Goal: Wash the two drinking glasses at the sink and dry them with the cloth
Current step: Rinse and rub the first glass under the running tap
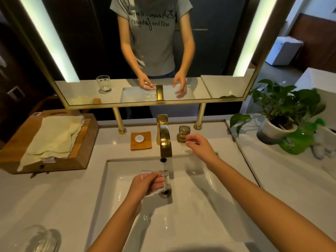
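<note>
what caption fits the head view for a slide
Left hand holds a glass below the gold faucet while right hand hovers by the handle.

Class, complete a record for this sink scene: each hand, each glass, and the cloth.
left hand: grips a drinking glass over the basin, below the gold spout
right hand: fingers relaxed, near the tap handle; contact unclear
second glass: on the counter, left of the basin
cloth: lying on the wooden tray
</note>
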### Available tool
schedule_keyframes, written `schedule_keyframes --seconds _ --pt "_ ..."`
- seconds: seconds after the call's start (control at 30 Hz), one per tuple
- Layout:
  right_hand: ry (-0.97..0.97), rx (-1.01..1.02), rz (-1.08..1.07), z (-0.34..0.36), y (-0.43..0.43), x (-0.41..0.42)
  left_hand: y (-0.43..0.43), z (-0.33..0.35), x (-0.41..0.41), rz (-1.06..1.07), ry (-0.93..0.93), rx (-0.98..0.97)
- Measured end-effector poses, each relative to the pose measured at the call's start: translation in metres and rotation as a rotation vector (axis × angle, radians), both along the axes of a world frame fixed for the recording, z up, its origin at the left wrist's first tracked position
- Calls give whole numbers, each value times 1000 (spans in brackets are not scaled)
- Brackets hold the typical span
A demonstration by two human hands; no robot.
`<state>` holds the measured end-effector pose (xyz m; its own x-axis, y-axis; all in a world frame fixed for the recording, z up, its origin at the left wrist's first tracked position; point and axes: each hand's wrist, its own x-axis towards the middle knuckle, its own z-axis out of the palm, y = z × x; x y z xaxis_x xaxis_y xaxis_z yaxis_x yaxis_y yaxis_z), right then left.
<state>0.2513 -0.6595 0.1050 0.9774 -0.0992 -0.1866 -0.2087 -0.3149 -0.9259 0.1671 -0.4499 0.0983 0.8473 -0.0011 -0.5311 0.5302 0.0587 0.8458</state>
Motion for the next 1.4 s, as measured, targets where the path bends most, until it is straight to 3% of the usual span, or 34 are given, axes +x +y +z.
schedule_keyframes --seconds 0.27,0.4,0.6,0.83,1.07,1.17,1.27,1.4 --pt "120 -394 78 -38 23 104 -17 -9 43 5 107 -82" --pt "124 -324 -72 -55 32 119 -20 -19 49 8 140 -125" --pt "59 -395 -210 -64 37 125 -19 -28 54 10 168 -174" --pt "2 -261 -30 -62 20 122 -23 -31 58 -11 141 -164" --pt "-19 -258 91 -61 12 119 -31 -28 60 -49 113 -103" --pt "-151 -316 35 -69 18 86 -35 -26 61 -65 67 -123" --pt "-184 -163 19 -77 23 30 -34 -23 65 -29 53 -159" --pt "363 365 191 -63 41 -19 -34 -33 64 46 107 -183"
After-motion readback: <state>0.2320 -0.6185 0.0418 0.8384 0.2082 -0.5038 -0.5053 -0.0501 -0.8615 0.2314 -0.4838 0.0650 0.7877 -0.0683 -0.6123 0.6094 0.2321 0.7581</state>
